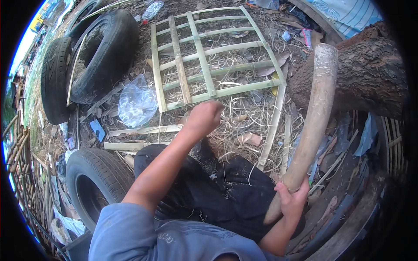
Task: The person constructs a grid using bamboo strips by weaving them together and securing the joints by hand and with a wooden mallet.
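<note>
Soft, even daylight reaches my lap and the ground (244, 108), leaving only faint shadows. It is brightest at the far left rim, washed out to white with a blue fringe; below the tree trunk (359, 65), my right side is dim. My black trousers (244, 187) lose their detail. The clear plastic bag (137, 102) glints. Outer edges curve strongly, fine detail looks soft, and blackness fills the corners.

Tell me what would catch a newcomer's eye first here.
Probably the thick curved pole rising on the right, clasped near its lower end by the right grip. Next would likely be the lattice of pale strips on the ground at upper centre, then the large dark tyre at upper left.
</note>
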The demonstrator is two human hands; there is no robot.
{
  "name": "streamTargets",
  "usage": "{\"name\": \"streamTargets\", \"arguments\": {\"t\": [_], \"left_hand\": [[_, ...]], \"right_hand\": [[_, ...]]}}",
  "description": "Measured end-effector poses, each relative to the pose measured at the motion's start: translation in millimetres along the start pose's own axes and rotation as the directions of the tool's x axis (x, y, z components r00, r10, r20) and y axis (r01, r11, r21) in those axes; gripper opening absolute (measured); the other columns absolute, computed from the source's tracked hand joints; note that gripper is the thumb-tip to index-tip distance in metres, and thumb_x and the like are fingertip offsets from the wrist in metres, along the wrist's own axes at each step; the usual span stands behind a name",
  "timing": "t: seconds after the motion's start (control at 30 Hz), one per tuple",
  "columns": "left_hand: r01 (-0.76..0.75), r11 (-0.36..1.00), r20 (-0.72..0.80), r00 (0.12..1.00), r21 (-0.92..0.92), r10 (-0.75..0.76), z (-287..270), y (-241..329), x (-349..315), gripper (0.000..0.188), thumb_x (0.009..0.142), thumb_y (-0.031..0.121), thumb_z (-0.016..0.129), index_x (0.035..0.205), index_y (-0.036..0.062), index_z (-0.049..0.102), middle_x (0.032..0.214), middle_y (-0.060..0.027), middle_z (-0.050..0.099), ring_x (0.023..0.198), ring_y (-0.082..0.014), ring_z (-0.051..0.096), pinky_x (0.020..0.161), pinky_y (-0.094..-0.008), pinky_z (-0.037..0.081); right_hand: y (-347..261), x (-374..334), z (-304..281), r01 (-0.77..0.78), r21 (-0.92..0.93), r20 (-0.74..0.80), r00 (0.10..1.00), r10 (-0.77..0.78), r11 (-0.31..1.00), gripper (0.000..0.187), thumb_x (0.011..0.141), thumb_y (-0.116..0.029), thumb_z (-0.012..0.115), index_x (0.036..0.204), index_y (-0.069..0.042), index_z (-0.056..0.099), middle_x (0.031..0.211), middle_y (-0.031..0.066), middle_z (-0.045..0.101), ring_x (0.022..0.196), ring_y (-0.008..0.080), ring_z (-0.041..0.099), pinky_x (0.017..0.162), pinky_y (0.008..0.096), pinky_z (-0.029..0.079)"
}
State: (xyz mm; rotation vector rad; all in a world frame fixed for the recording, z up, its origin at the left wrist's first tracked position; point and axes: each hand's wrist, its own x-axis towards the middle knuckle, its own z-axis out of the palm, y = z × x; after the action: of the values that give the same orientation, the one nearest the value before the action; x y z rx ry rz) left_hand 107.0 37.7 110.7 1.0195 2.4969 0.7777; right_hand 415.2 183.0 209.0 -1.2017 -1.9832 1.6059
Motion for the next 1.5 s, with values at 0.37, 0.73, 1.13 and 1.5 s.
{"name": "streamTargets", "arguments": {"t": [0.37,0.73,1.13,1.5], "left_hand": [[-0.011,0.941,-0.046,0.999,0.337,0.029,89.4,-39.4,-5.0,0.048,0.088,0.015,0.052,0.131,-0.0054,0.054,0.142,-0.0215,0.053,0.117,-0.0312,0.062,0.098,-0.046,0.047],[0.069,0.873,0.092,0.987,0.483,-0.129,80.8,-14.3,-3.6,0.056,0.089,0.015,0.05,0.139,-0.009,0.048,0.154,-0.0218,0.039,0.136,-0.0282,0.046,0.102,-0.0432,0.041],[0.015,0.947,0.089,0.995,0.321,-0.046,105.8,-51.3,-1.5,0.068,0.095,0.034,0.056,0.144,-0.0097,0.036,0.155,-0.0322,0.028,0.143,-0.0428,0.033,0.117,-0.0537,0.028],[0.174,0.983,0.164,0.969,0.064,-0.183,-3.9,-27.6,13.8,0.036,0.083,0.008,0.068,0.118,0.0104,0.06,0.117,-0.0153,0.067,0.112,-0.0341,0.063,0.091,-0.0506,0.05]], "right_hand": [[19.1,14.5,10.1,-0.155,0.106,0.111,0.983,0.143,0.982,0.068,0.083,-0.002,0.07,0.14,0.005,0.033,0.098,0.0143,0.06,0.072,0.0174,0.062,0.065,0.0311,0.056],[17.5,17.9,20.2,-0.192,0.087,0.083,0.979,0.185,0.978,0.061,0.074,-0.005,0.077,0.127,0.005,0.05,0.089,0.0072,0.062,0.075,0.0146,0.063,0.07,0.0298,0.054],[17.6,17.5,25.3,-0.199,0.056,0.119,0.974,0.191,0.978,0.053,0.072,-0.006,0.076,0.119,0.004,0.053,0.088,0.0064,0.062,0.076,0.0143,0.063,0.072,0.03,0.053],[12.8,31.5,27.9,-0.144,-0.144,0.168,0.971,0.167,0.979,0.05,0.072,-0.011,0.077,0.116,0.002,0.057,0.088,0.0082,0.064,0.076,0.0196,0.062,0.075,0.036,0.052]]}}
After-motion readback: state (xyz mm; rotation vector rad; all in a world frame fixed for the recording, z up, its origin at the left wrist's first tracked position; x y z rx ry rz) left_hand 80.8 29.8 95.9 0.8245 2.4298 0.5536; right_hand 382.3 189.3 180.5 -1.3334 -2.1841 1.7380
